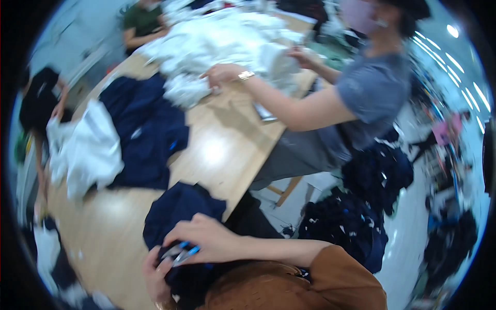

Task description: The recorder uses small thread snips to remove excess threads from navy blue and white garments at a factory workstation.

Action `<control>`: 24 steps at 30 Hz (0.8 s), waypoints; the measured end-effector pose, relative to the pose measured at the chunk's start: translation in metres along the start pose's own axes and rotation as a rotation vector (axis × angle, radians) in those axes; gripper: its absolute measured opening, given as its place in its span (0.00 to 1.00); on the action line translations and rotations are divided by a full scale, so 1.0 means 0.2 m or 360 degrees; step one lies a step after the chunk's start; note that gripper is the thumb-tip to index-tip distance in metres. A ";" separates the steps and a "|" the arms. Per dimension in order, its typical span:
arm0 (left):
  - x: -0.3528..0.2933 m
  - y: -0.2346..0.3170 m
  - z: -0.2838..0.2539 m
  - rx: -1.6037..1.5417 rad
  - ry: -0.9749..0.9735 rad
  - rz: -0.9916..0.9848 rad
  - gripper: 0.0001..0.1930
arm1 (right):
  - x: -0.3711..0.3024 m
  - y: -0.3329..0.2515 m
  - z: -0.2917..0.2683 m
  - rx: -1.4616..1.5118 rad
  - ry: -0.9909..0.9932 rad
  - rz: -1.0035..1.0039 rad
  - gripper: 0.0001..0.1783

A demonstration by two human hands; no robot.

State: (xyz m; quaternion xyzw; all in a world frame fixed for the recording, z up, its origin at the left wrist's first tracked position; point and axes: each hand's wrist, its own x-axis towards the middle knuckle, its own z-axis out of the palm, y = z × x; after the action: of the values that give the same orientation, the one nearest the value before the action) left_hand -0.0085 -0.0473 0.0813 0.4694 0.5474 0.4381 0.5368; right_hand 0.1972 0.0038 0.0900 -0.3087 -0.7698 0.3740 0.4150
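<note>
Head view: your right hand [209, 238] grip closed around small snips with blue handles [182, 252], blades pointing left. Your left hand [155, 276] just below, grip pinching dark navy garment [178, 206], which bunches right under both hands and runs up onto wooden table [217, 150]. Past your grip, further up table: more navy cloth [144, 124], white cloth [85, 147] to its left. Across table, co-worker's hand [222, 74] rests on big white pile [222, 36].
</note>
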 end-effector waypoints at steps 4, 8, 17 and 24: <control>0.12 -0.10 -0.05 -0.0401 -0.0054 0.0014 0.23 | -0.03 0.00 0.05 -0.0210 0.0318 -0.0207 0.15; 0.12 -0.12 -0.08 0.0668 -0.0181 0.0590 0.13 | -0.03 0.04 0.12 -0.0196 0.0426 -0.0213 0.07; 0.18 -0.09 -0.04 0.0264 -0.0296 0.0172 0.19 | -0.09 0.06 0.16 -0.0326 0.0667 -0.0222 0.08; 0.20 -0.08 0.00 0.0020 -0.0262 0.0013 0.18 | -0.13 0.03 0.12 -0.0329 0.0653 -0.0253 0.07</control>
State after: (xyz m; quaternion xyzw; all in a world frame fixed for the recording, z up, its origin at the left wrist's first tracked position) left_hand -0.0088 -0.0118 0.0577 0.5094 0.5022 0.3967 0.5753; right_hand 0.1904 -0.0218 0.0659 -0.3574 -0.7254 0.1888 0.5571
